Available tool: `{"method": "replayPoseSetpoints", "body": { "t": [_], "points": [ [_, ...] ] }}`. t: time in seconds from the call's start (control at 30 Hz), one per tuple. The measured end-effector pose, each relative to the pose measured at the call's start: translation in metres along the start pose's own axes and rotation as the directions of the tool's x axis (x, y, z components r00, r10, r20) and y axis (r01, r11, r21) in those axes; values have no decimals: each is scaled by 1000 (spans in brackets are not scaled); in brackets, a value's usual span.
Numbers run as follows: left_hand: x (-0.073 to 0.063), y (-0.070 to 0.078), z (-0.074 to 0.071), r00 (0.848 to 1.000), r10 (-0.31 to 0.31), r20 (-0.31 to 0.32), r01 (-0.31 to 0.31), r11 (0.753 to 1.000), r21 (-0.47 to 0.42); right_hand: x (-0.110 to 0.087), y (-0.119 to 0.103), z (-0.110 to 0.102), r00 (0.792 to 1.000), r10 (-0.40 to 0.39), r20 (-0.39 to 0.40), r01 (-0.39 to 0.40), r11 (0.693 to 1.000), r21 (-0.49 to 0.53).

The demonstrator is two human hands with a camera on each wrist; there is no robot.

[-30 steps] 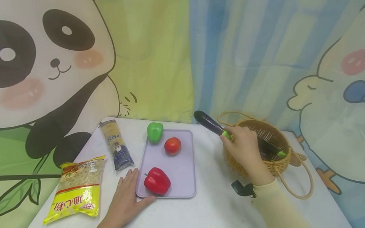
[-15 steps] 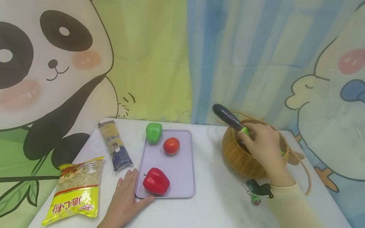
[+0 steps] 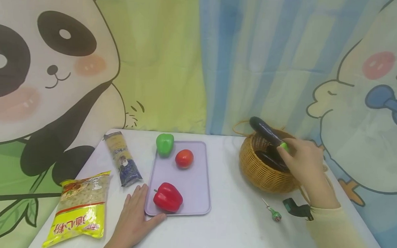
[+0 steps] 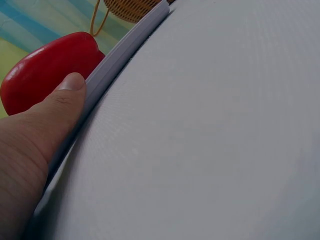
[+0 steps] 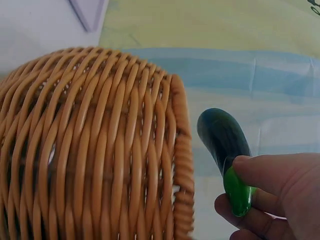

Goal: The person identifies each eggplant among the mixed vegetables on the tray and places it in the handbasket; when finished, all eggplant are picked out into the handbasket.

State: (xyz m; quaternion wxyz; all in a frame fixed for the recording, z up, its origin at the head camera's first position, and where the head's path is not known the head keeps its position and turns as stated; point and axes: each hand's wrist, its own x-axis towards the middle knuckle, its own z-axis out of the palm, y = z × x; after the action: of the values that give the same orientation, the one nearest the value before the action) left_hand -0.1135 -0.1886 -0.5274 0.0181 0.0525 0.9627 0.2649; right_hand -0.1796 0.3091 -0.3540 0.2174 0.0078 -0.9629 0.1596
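Note:
My right hand [image 3: 303,160] pinches an eggplant [image 3: 265,131] by its green stem end, thumb on one side and fingers on the other. The eggplant slants over the mouth of a wicker basket [image 3: 260,175], its dark end toward the back. Inside the basket lies another dark eggplant [image 3: 271,161]. In the right wrist view the held eggplant [image 5: 225,137] shows beside the basket's rim [image 5: 182,150]. My left hand [image 3: 131,216] rests at the near left corner of a lilac tray [image 3: 196,189], fingers straight, thumb along the front edge beside a red bell pepper [image 3: 168,197].
On the tray sits a tomato [image 3: 184,159]; a green bell pepper [image 3: 165,144] overlaps its back left corner. To the left lie a yellow pasta bag [image 3: 80,207] and a narrow packet [image 3: 122,158]. A green-wrapped lollipop [image 3: 275,214] lies in front of the basket.
My right hand has carried the eggplant rightward, from the basket's left side to over its mouth. The lollipop, earlier hidden by that arm, now shows. My left hand has stayed at the tray corner.

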Motion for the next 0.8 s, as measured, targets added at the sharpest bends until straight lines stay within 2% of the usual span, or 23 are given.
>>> {"method": "replayPoseSetpoints", "body": {
  "t": [0.47,0.8],
  "points": [
    [1,0,-2,1000,2,3,-2,1000,15,-16,32,-4,992,62,110,-56,996,-62],
    [1,-1,0,1000,7,-2,-7,1000,10,-13,38,-8,972,94,218,-63,987,-145]
  ]
}}
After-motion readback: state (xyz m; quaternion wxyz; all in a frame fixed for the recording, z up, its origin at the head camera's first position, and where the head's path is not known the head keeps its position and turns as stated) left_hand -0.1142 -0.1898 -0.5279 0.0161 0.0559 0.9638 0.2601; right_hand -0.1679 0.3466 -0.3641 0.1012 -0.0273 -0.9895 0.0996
